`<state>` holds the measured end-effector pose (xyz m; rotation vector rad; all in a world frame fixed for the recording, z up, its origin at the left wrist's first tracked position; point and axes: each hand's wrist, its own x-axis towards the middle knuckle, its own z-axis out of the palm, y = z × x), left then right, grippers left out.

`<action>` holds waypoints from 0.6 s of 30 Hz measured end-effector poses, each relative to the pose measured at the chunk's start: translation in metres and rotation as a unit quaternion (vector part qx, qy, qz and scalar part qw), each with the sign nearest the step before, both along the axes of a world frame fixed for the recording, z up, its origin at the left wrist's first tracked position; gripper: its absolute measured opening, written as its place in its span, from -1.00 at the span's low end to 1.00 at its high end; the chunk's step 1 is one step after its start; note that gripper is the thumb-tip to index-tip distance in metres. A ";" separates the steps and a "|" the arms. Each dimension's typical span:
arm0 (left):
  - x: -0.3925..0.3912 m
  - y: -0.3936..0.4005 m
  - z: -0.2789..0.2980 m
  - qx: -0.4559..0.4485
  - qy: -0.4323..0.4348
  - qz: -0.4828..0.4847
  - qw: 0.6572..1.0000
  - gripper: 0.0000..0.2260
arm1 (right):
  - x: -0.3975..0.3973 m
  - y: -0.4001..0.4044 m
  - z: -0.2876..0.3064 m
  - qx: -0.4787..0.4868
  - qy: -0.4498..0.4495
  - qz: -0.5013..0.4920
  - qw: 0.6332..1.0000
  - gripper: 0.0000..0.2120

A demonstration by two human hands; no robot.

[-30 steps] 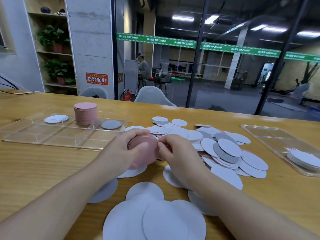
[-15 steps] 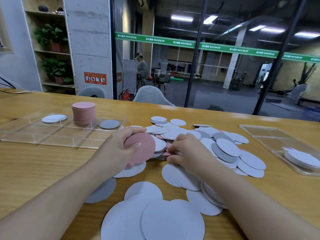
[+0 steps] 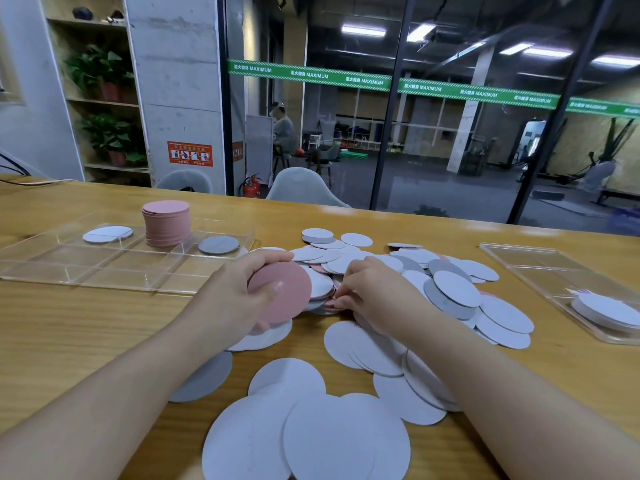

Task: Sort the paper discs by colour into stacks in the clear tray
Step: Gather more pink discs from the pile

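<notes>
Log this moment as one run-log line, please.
left hand holds pink discs | right hand picking in loose pile | pink stack in clear tray

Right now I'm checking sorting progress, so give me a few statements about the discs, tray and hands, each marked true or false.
1. The left hand holds pink paper discs tilted up off the table. True.
2. The tall pink stack stands inside the clear plastic tray on the left. True.
3. The grey disc in the tray lies on top of the pink stack. False: it lies flat in the compartment to the right of that stack.
4. The right hand rests in the clear tray. False: its fingertips dig into the loose pile of discs on the wooden table.
5. The tray's near row of compartments is full. False: no discs show there.
</notes>
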<state>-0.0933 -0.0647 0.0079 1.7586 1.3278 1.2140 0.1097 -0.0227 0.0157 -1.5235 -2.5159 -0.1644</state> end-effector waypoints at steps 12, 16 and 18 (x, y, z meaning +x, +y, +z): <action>0.000 0.003 -0.002 -0.011 -0.003 0.016 1.000 -0.66 | -0.008 -0.008 -0.012 0.246 -0.213 0.075 0.942 -0.73; -0.001 0.004 -0.001 0.003 -0.038 0.036 0.999 -0.65 | 0.002 0.000 -0.019 0.267 -0.159 0.096 0.946 -0.77; -0.003 0.005 -0.001 0.010 -0.052 0.051 0.997 -0.66 | 0.005 0.002 -0.020 0.287 -0.135 0.102 0.943 -0.78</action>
